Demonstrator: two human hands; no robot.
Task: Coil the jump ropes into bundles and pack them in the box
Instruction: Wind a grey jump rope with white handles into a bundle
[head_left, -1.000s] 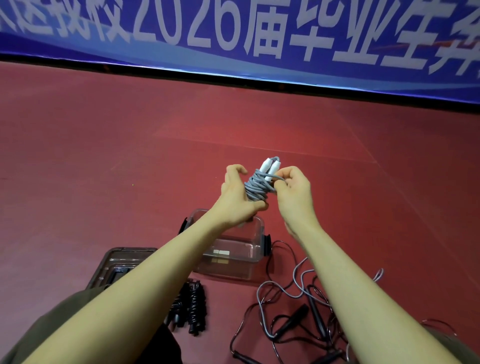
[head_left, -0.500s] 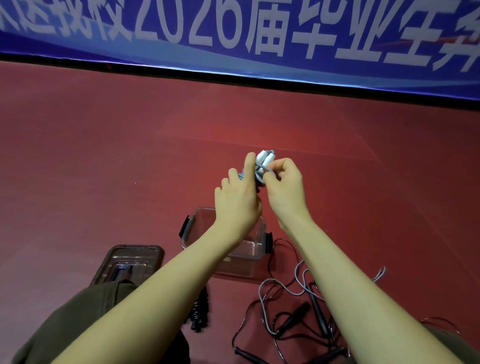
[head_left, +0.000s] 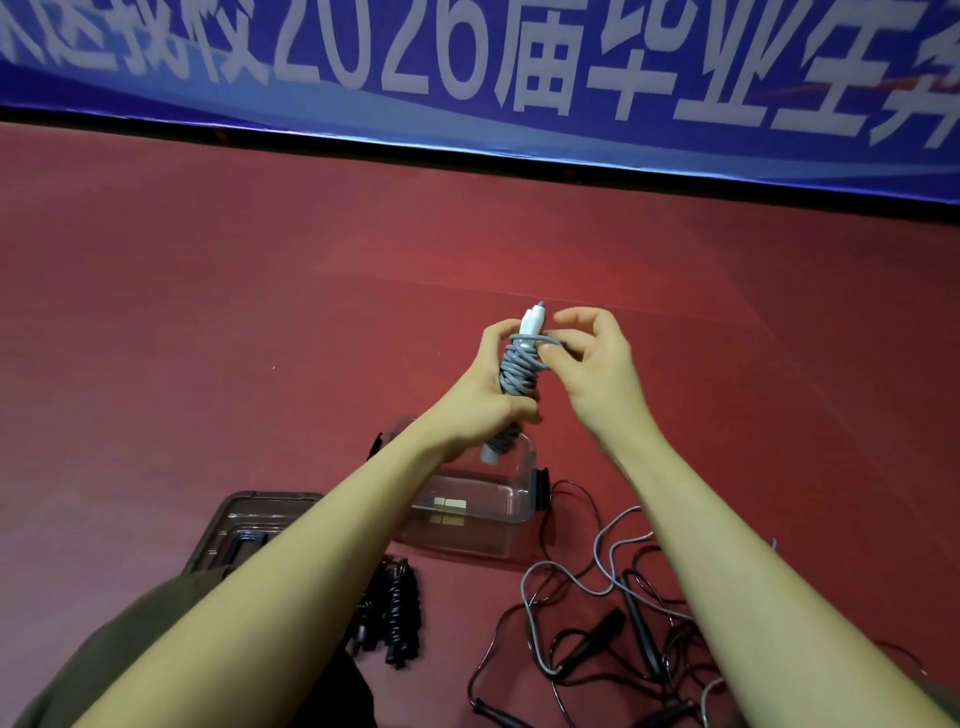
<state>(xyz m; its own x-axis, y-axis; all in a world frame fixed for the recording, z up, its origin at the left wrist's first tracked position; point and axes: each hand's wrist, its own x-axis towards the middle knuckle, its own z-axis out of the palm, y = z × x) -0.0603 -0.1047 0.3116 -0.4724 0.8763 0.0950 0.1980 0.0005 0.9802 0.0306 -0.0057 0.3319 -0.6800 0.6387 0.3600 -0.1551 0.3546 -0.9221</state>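
Both forearms are bare from wrist to elbow, with no watch, ring or band on the left hand or the right hand. Olive-brown clothing shows near the lower left, with a strip at the lower right edge.

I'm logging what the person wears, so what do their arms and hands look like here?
Both forearms are bare to past the elbow, with no sleeves, gloves, watch or rings visible. The left hand and right hand are bare too. Olive-green clothing shows below the left arm.
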